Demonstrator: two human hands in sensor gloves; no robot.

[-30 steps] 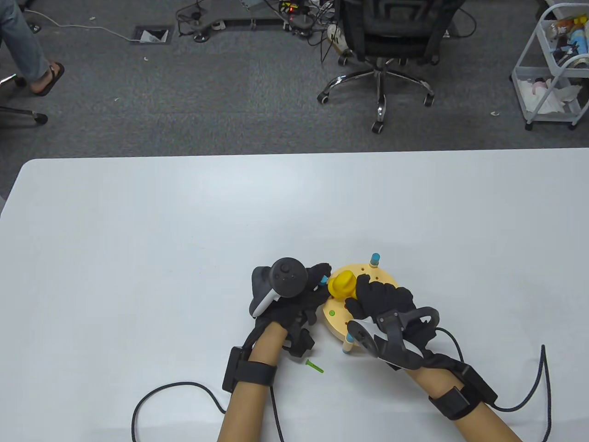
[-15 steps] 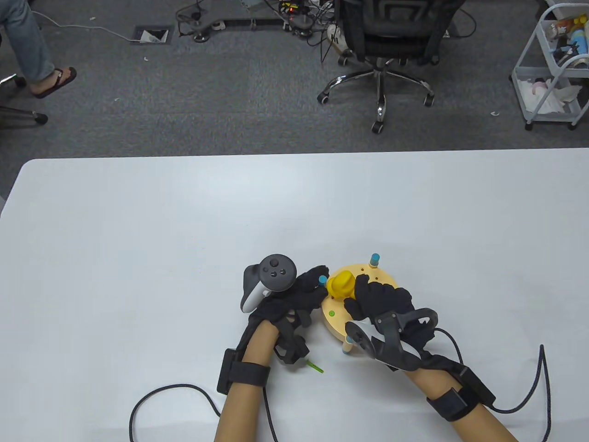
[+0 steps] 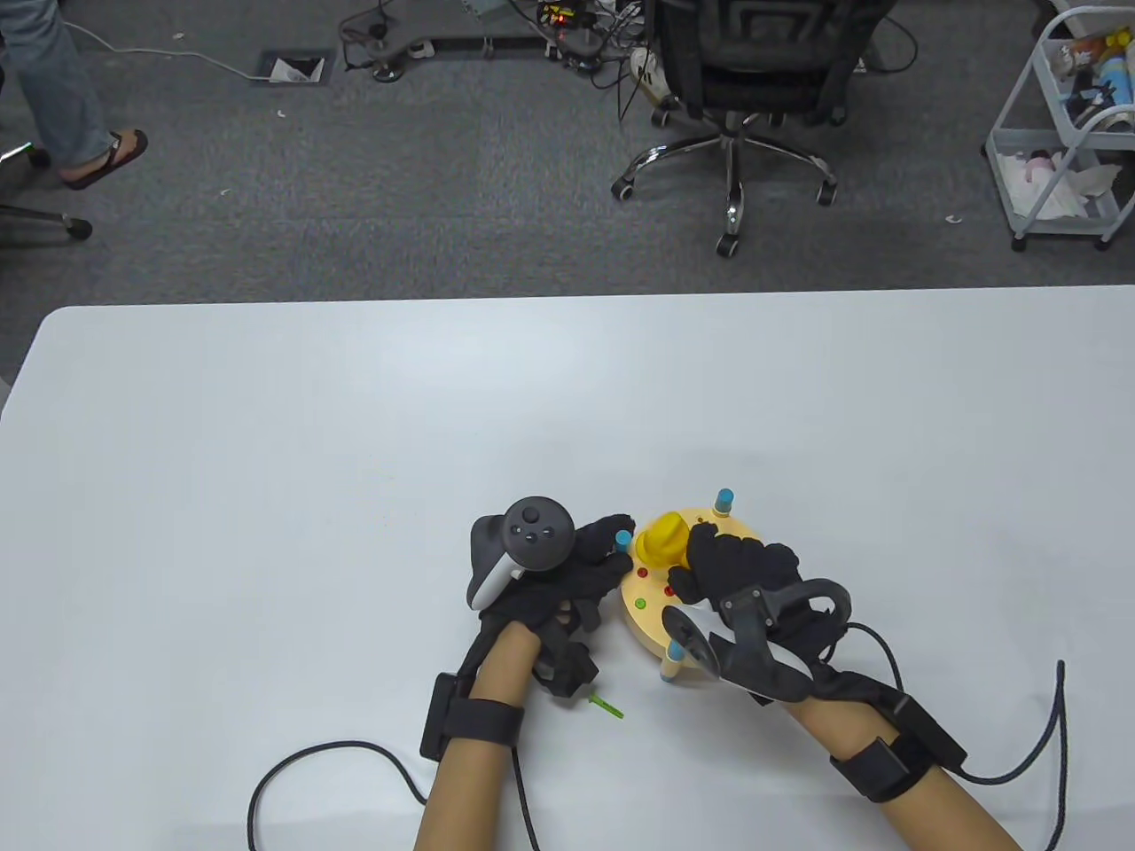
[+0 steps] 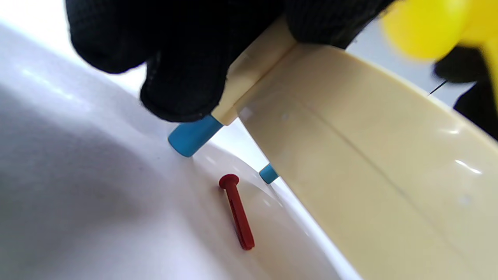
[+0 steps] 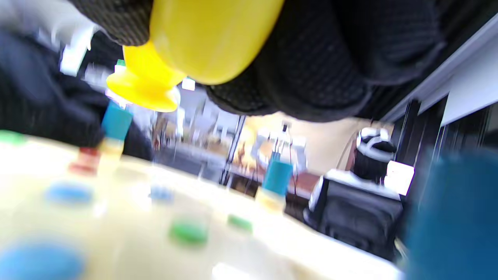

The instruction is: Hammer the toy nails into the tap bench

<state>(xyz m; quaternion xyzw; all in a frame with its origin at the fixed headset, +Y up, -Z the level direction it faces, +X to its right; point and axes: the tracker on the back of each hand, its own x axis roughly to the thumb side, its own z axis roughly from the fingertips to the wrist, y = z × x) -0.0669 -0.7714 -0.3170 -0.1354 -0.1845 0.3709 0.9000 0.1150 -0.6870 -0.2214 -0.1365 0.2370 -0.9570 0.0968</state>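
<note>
The round cream tap bench (image 3: 652, 612) stands near the table's front edge on blue-tipped legs, with green and red nail heads in its top. My right hand (image 3: 740, 567) grips the yellow toy hammer (image 3: 663, 541), its head raised over the bench's far left part; it also shows in the right wrist view (image 5: 202, 42). My left hand (image 3: 590, 567) grips the bench's left leg post (image 4: 241, 77) at the rim. A loose red nail (image 4: 237, 212) lies on the table under the bench. A loose green nail (image 3: 606, 706) lies by my left wrist.
White table (image 3: 355, 443) with wide bare room to the left and back. Glove cables (image 3: 337, 762) trail along the front edge. Beyond the table are an office chair (image 3: 745, 80) and a white cart (image 3: 1064, 133).
The hammer head has risen a little and shifted toward the bench's far side, uncovering red nail heads. My left hand has stayed on the bench's left rim.
</note>
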